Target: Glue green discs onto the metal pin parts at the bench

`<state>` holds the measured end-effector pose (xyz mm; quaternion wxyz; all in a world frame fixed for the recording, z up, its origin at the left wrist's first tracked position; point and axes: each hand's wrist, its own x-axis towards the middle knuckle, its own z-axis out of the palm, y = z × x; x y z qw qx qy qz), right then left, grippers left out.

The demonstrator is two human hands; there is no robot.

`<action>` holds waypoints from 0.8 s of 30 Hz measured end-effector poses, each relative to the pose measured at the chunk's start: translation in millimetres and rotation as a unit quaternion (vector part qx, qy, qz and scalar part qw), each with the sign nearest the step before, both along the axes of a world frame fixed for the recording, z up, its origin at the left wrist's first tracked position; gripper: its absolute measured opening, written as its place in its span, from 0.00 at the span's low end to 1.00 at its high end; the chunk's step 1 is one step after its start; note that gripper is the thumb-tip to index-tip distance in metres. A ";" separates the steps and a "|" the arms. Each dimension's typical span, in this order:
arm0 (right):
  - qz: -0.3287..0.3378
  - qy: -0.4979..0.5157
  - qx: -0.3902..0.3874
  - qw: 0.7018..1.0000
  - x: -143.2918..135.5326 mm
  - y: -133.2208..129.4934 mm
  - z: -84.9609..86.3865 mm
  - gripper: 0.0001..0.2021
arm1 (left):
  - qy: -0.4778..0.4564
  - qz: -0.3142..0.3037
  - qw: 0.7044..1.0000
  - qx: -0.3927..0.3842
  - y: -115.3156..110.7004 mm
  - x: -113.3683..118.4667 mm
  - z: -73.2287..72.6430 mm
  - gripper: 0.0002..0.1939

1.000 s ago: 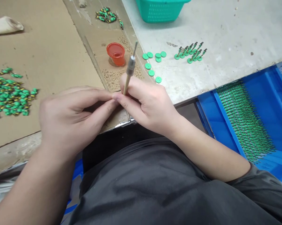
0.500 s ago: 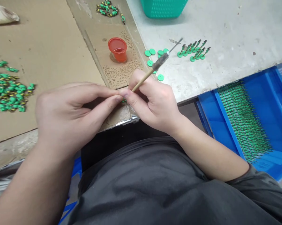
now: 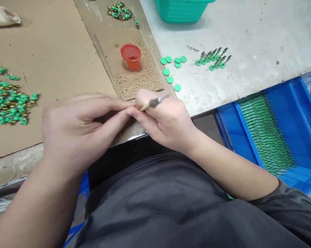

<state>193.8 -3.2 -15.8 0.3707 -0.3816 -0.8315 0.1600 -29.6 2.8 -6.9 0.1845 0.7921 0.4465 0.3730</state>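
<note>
My right hand (image 3: 166, 120) is closed on a thin wooden-handled tool (image 3: 153, 102) with a dark collar, its fine tip pointing up and right. My left hand (image 3: 80, 127) has thumb and forefinger pressed together, touching my right fingertips at the table's front edge; what it pinches is hidden. Beyond them a small red cup (image 3: 131, 58) of liquid stands on speckled cardboard (image 3: 142, 81). Several green buttons (image 3: 169, 80) lie right of the cup. Farther right, small dark figures (image 3: 217, 58) stand on green discs.
A heap of green, yellow and black pieces (image 3: 12, 101) lies at left, a smaller group (image 3: 119, 11) at top. A teal basket (image 3: 182, 12) stands at the back. Below the table at right, a blue bin (image 3: 297, 120) holds rows of green pieces (image 3: 268, 134).
The tool has tilted lower in my right hand, its tip dropping toward my knuckles. My right hand has shifted slightly left and down. The green bits between my fingers are now hidden.
</note>
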 end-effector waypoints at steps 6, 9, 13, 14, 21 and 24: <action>0.003 0.010 -0.026 1.000 0.6 1.9 -3.5 0.17 | 0.013 0.010 1.000 0.008 -4.3 5.8 7.1 0.07; -0.043 0.121 -0.046 0.991 3.8 2.9 -5.1 0.16 | 0.024 0.009 1.000 0.007 -6.0 8.1 10.9 0.06; -0.107 0.169 -0.107 0.974 12.5 2.9 -4.2 0.16 | 0.035 0.017 0.999 0.020 -4.6 6.3 10.4 0.08; -0.102 0.160 -0.117 0.975 15.2 3.7 -3.2 0.16 | 0.046 0.013 0.998 0.033 -3.3 5.5 9.3 0.09; -0.026 0.040 -0.096 0.994 24.0 20.7 9.7 0.22 | 0.119 -0.010 0.991 0.064 5.6 4.3 2.1 0.07; -0.010 -0.003 -0.064 0.998 19.3 25.3 11.2 0.21 | 0.111 -0.010 0.993 0.037 4.9 4.7 1.9 0.05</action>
